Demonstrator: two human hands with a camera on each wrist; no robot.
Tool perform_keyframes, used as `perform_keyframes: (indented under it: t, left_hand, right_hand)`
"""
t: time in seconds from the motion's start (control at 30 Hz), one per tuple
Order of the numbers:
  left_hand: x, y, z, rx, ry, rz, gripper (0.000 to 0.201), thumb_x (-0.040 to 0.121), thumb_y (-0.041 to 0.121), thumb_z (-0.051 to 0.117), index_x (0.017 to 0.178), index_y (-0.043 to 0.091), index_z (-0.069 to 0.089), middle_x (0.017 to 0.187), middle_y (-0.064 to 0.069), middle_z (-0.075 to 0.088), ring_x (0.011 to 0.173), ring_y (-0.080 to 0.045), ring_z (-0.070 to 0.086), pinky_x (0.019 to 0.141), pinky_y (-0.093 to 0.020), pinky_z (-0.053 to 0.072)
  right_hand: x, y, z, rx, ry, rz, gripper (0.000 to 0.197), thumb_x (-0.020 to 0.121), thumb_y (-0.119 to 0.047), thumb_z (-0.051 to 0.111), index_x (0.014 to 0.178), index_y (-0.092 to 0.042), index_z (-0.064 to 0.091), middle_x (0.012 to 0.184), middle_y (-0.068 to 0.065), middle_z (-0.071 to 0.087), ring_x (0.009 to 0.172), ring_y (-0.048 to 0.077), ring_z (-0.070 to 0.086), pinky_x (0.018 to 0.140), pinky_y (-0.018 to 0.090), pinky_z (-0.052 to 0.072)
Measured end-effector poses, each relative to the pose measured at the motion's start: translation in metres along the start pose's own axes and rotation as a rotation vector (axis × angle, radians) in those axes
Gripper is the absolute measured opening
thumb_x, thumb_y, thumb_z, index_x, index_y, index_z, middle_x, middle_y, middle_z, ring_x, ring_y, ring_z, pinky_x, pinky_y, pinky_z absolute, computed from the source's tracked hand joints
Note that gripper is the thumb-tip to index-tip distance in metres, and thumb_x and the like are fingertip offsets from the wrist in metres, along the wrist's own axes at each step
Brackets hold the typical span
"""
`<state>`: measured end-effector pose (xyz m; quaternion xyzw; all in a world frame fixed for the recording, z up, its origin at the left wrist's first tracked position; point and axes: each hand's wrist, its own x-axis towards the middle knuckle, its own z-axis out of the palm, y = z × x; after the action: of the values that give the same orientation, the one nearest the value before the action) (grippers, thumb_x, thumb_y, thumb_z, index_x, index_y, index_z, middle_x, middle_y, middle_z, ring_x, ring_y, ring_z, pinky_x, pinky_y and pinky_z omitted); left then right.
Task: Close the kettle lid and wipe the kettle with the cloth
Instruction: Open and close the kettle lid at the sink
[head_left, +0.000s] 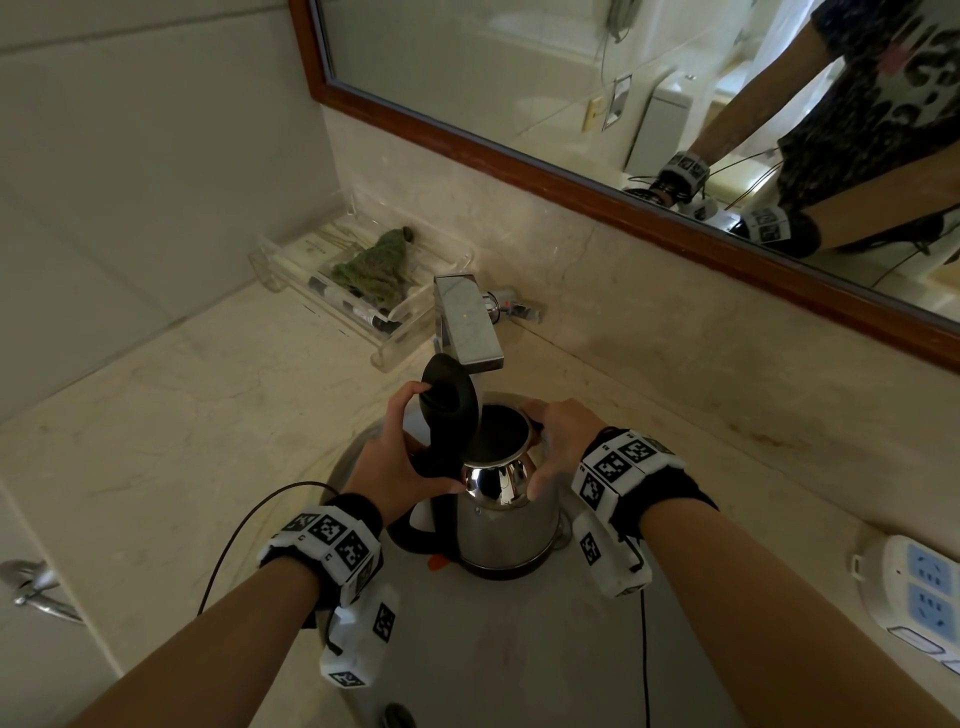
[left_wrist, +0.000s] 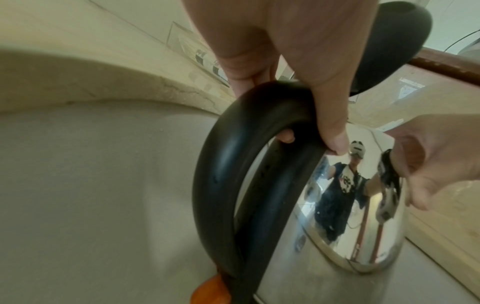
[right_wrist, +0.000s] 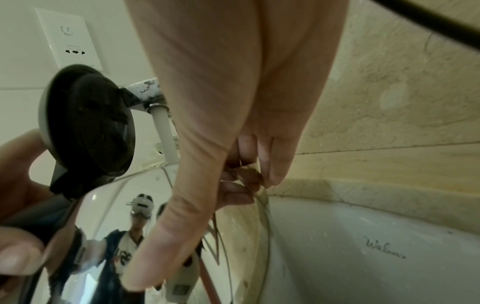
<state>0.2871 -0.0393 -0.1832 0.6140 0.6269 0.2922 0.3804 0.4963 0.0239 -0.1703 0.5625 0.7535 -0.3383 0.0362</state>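
A steel kettle (head_left: 506, 525) stands in the sink basin (head_left: 524, 654) with its black lid (head_left: 449, 400) tipped up and open. My left hand (head_left: 395, 462) grips the top of the black handle (left_wrist: 233, 164), fingers curled round it just below the lid (left_wrist: 400, 47). My right hand (head_left: 558, 441) holds the kettle's shoulder: the thumb lies on the shiny near side (right_wrist: 116, 226) and the fingers curl at the far rim. A crumpled green cloth (head_left: 374, 265) lies in a clear tray at the back left, away from both hands.
The square chrome faucet (head_left: 467, 322) overhangs the kettle just behind the open lid. The clear tray (head_left: 395, 332) also holds small toiletries. A white power strip (head_left: 919, 587) sits on the counter at right. A wood-framed mirror (head_left: 571, 171) runs along the back wall.
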Motion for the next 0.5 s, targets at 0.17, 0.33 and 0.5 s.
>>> perform_keyframes:
  t: [0.17, 0.33, 0.5]
  left_hand:
    - [0.0010, -0.0015, 0.0000, -0.012, 0.001, -0.002, 0.105, 0.059, 0.008, 0.084, 0.118, 0.052, 0.008, 0.081, 0.007, 0.058, 0.073, 0.001, 0.054, 0.060, -0.010, 0.039]
    - [0.0015, -0.0032, 0.0009, -0.019, -0.005, -0.009, 0.107, 0.059, 0.009, 0.084, 0.119, 0.053, 0.007, 0.084, 0.004, 0.060, 0.075, 0.000, 0.055, 0.062, -0.012, 0.042]
    - [0.0015, -0.0025, -0.0005, -0.039, -0.008, -0.012, 0.107, 0.059, 0.007, 0.084, 0.126, 0.048, 0.011, 0.082, 0.008, 0.058, 0.075, 0.002, 0.054, 0.062, -0.010, 0.041]
  right_hand:
    - [-0.0013, -0.0002, 0.0001, 0.002, 0.008, 0.002, 0.096, 0.046, -0.021, 0.091, 0.132, -0.024, 0.047, 0.121, 0.001, 0.065, 0.115, 0.023, 0.059, 0.098, 0.040, 0.049]
    - [0.0006, -0.0018, 0.0001, -0.024, 0.000, 0.017, 0.096, 0.046, -0.024, 0.092, 0.131, -0.022, 0.048, 0.120, 0.002, 0.065, 0.114, 0.023, 0.059, 0.097, 0.040, 0.050]
    - [0.0009, -0.0019, -0.0007, -0.034, -0.005, 0.016, 0.094, 0.045, -0.024, 0.092, 0.129, -0.022, 0.048, 0.117, 0.003, 0.066, 0.111, 0.024, 0.061, 0.094, 0.040, 0.051]
